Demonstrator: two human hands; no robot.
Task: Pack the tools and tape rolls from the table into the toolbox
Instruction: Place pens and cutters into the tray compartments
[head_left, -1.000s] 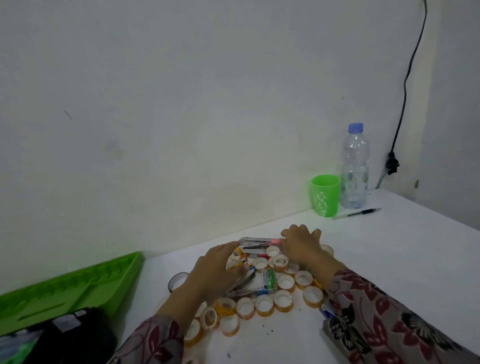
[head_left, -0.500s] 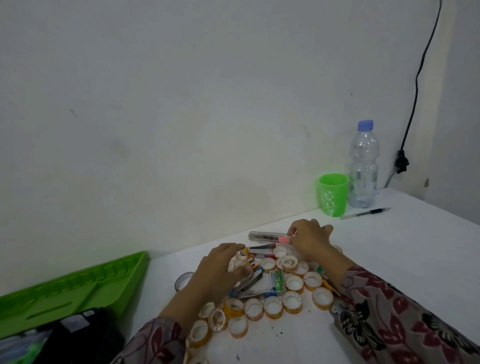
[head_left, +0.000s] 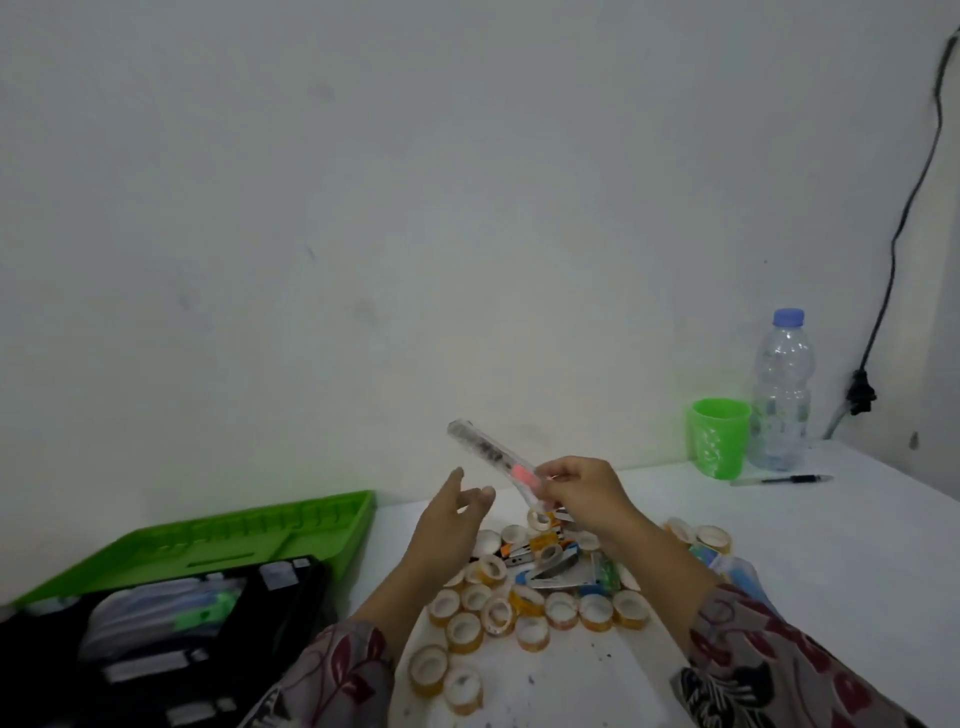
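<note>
The right hand (head_left: 582, 493) is up in the air, a little below the middle of the frame. Its grip is closed on a long clear tube (head_left: 485, 453), with the fingers and thumb pinching it near its lower end. A pink patch on the tube sits just beside the fingertips. From the grip the tube slants up and to the left, so most of it sticks out past the hand. There are dark bits inside it, too blurry to name.

The left hand (head_left: 447, 514) is just to the left of the tube and does not touch it. Its grip is wide, with loose fingers that hold nothing.

Under both hands, many small tape rolls (head_left: 519, 603) lie in a heap on the white table (head_left: 810, 571). A few small tools (head_left: 553, 569) lie mixed in with them.

The toolbox (head_left: 234, 530) sits open at the lower left of the frame, with its green lid tipped back and its black tray in front. Things already lie in the tray.

At the right of the frame, by the wall, stand a green cup (head_left: 719, 439) and a clear bottle (head_left: 782, 389). A pen (head_left: 784, 479) lies in front of them.
</note>
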